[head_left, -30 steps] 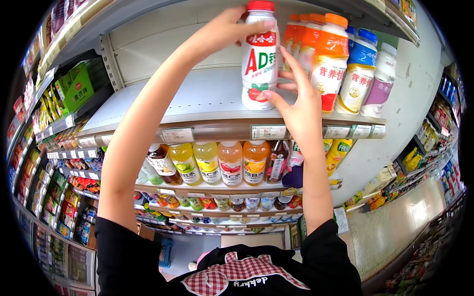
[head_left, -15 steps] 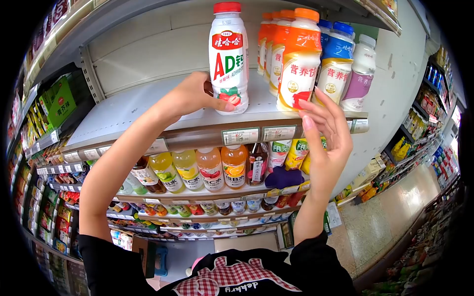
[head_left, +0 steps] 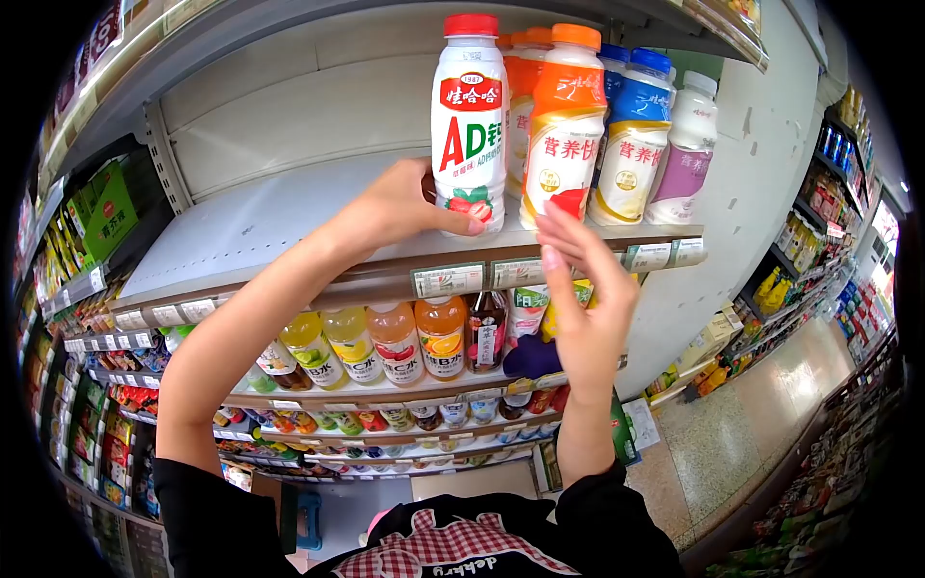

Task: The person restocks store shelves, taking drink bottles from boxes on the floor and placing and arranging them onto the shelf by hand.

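A white bottle with a red cap and strawberry label [head_left: 470, 125] stands upright at the front of the upper shelf. Around its lower part, my left hand [head_left: 409, 200] is closed, thumb in front. Just to the right is an orange-capped bottle [head_left: 564, 135], with more orange caps partly hidden behind it. Beside that are a blue-capped bottle [head_left: 631, 144] and a white-capped bottle with a purple label [head_left: 684, 154]. My right hand [head_left: 588, 289] is open with nothing in it, fingertips before the base of the orange-capped bottle; whether they touch it I cannot tell.
The shelf [head_left: 270, 217] has a front edge with price tags [head_left: 448, 280]. Below, another shelf holds drink bottles [head_left: 393, 342] and a dark purple object [head_left: 540, 356]. A shelf overhead [head_left: 318, 19] and a side panel [head_left: 742, 173] bound the space.
My left hand has moved the red-capped bottle right, close to the orange-capped one. My right hand has shifted left and slightly down from beside the orange-capped bottle. The view has shifted slightly.
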A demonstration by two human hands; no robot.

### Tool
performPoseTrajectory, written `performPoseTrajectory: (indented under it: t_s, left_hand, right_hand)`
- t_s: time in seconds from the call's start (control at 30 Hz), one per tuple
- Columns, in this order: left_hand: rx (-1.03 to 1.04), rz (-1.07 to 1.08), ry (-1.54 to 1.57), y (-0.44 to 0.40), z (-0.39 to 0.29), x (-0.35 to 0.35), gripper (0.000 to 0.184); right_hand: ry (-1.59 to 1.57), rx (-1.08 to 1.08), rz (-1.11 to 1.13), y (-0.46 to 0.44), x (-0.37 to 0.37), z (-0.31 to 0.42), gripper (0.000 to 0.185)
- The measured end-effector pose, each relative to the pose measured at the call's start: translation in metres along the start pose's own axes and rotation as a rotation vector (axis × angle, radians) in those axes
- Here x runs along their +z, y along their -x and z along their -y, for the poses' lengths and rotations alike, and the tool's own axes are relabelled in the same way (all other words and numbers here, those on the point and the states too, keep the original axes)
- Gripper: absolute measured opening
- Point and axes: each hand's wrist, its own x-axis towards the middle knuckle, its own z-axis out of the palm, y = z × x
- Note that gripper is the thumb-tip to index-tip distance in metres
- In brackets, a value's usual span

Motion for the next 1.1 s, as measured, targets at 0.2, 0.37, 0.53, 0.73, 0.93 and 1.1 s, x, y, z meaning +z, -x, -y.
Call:
performPoseTrajectory:
  t_s: [0.2, 0.37, 0.53, 0.73, 0.93, 1.1]
  left_hand:
    - [0.046, 0.052, 0.036, -0.003, 0.004, -0.002, 0.048]
    - [0.07, -0.027, 0.05, -0.008, 0.012, -0.001, 0.044]
    - [0.09, -0.035, 0.034, -0.008, 0.015, -0.004, 0.044]
    - [0.053, -0.025, 0.024, 0.001, 0.017, -0.018, 0.043]
    - [0.041, -0.018, 0.013, 0.004, 0.008, -0.021, 0.04]
    - [0.062, -0.059, -0.015, -0.004, 0.015, -0.013, 0.043]
  right_hand:
    - [0.248, -0.214, 0.079, -0.002, 0.03, 0.0, 0.036]
    - [0.348, -0.252, 0.04, -0.004, 0.045, -0.003, 0.034]
    - [0.266, -0.177, 0.052, -0.011, 0.048, 0.003, 0.033]
    - [0.178, -0.216, 0.109, -0.017, 0.061, 0.0, 0.03]
    - [0.237, -0.22, 0.104, -0.016, 0.063, 0.005, 0.03]
    - [0.188, -0.204, 0.044, -0.019, 0.055, -0.005, 0.026]
